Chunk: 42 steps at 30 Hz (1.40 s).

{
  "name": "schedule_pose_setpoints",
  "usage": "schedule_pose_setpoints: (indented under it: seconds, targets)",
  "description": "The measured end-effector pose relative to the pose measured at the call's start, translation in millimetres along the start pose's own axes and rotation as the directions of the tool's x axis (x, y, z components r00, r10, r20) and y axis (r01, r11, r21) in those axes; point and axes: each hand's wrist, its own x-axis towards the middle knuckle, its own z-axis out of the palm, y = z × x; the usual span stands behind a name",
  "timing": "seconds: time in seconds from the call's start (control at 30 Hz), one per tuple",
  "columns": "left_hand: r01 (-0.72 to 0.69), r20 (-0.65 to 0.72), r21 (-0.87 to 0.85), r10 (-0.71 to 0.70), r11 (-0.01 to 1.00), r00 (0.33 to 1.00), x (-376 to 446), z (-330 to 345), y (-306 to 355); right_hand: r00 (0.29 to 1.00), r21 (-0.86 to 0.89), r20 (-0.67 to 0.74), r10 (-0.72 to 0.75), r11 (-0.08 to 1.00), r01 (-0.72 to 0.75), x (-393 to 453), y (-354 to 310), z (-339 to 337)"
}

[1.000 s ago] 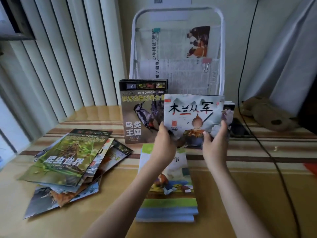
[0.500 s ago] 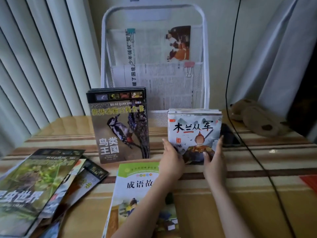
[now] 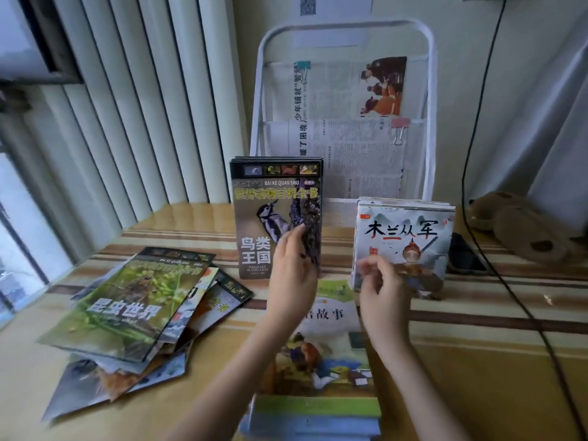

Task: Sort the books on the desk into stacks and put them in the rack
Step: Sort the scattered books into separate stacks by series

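a home study corner: children's picture books (image 3: 403, 246) on a striped wooden tabletop (image 3: 477, 345), a white newspaper rack (image 3: 428, 90), vertical window blinds (image 3: 133, 106), a curtain (image 3: 556, 122).

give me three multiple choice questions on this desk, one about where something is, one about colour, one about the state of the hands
1. Where does the woodpecker book stand?
A. upright before the white rack
B. flat on the messy pile
C. inside the rack's top pocket

2. What colour is the clip on the lower newspaper?
A. black
B. pink
C. yellow

3. What are the hands doing?
A. both lift one book
B. the left hand and right hand hold nothing
C. one grips the cable

Answers: 1 A, it stands on edge against the rack's foot. 2 B, a pink clip shows at the right edge. 3 B, both hover, no book grasped.
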Motion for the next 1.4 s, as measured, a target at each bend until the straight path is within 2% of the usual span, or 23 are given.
schedule_pose_setpoints:
  seconds: [0.07,0.1,0.17,0.2,0.23,0.3,0.37,0.4,0.47,0.63,0.7,0.77,0.83,0.9,0.97,1.03,1.13,1.2,1.27,1.3,1.33,1.37,1.4]
  targets:
    - [0.106,-0.146,0.141,-0.085,0.984,0.986,1,-46,-32,0.967,0.157,0.251,0.033,0.985,-0.075,-13,-42,27]
    - [0.197,-0.209,0.215,-0.152,0.957,0.966,0,-68,-49,0.905,0.195,0.421,0.058,0.969,-0.153,-22,-62,45]
    - [0.384,-0.301,0.380,-0.280,0.842,0.912,-1,-110,-84,0.687,0.183,0.717,0.118,0.919,-0.350,-41,-96,86]
    - [0.459,-0.318,0.458,-0.342,0.762,0.884,-1,-128,-101,0.574,0.131,0.803,0.161,0.891,-0.434,-47,-109,104]
    - [0.525,-0.325,0.512,-0.412,0.680,0.851,-2,-146,-116,0.485,0.057,0.850,0.206,0.879,-0.473,-52,-119,120]
    - [0.640,-0.316,0.544,-0.574,0.542,0.755,-3,-180,-143,0.353,-0.096,0.891,0.285,0.879,-0.468,-57,-130,143]
    - [0.688,-0.259,0.575,-0.699,0.444,0.667,-9,-203,-163,0.299,-0.177,0.887,0.351,0.858,-0.483,-62,-132,159]
    - [0.673,-0.239,0.614,-0.715,0.414,0.658,-11,-209,-170,0.302,-0.183,0.879,0.369,0.846,-0.502,-66,-131,166]
    - [0.616,-0.218,0.672,-0.684,0.412,0.696,-16,-210,-174,0.321,-0.177,0.862,0.393,0.826,-0.535,-74,-131,178]
    - [0.532,-0.202,0.672,-0.563,0.516,0.802,-27,-192,-160,0.409,-0.057,0.769,0.492,0.689,-0.722,-76,-129,185]
    - [0.530,-0.206,0.649,-0.544,0.546,0.813,-30,-191,-156,0.493,-0.014,0.695,0.524,0.695,-0.719,-72,-126,178]
    - [0.550,-0.183,0.591,-0.566,0.590,0.804,-31,-193,-152,0.620,0.111,0.591,0.517,0.709,-0.697,-69,-120,169]
    - [0.586,-0.151,0.470,-0.594,0.661,0.791,-33,-192,-147,0.731,0.226,0.501,0.463,0.745,-0.627,-66,-117,162]
    - [0.591,-0.157,0.355,-0.577,0.724,0.801,-38,-188,-143,0.806,0.261,0.459,0.372,0.811,-0.523,-64,-116,154]
    - [0.571,-0.201,0.245,-0.535,0.784,0.821,-43,-182,-138,0.868,0.206,0.431,0.249,0.909,-0.363,-62,-117,148]
    - [0.569,-0.216,0.078,-0.544,0.818,0.811,-43,-179,-131,0.902,0.144,0.403,0.153,0.963,-0.228,-62,-116,147]
    - [0.547,-0.188,-0.279,-0.603,0.790,0.775,-39,-179,-117,0.907,0.273,0.375,0.193,0.912,-0.307,-56,-112,144]
    - [0.512,-0.176,-0.388,-0.607,0.766,0.775,-38,-183,-113,0.898,0.403,0.359,0.255,0.825,-0.396,-44,-109,140]
    - [0.488,-0.120,-0.270,-0.532,0.830,0.838,-39,-185,-118,0.890,0.539,0.358,0.282,0.716,-0.444,-27,-105,133]
    - [0.477,-0.063,-0.090,-0.483,0.874,0.873,-41,-185,-122,0.894,0.591,0.341,0.290,0.674,-0.443,-16,-102,128]
    - [0.451,0.026,0.203,-0.465,0.869,0.885,-44,-183,-127,0.902,0.633,0.310,0.300,0.642,-0.432,-4,-98,123]
    - [0.353,0.124,0.499,-0.469,0.791,0.875,-46,-181,-134,0.911,0.665,0.268,0.313,0.624,-0.410,8,-94,118]
    - [0.228,0.193,0.678,-0.469,0.698,0.862,-46,-179,-138,0.920,0.689,0.214,0.328,0.617,-0.381,21,-89,112]
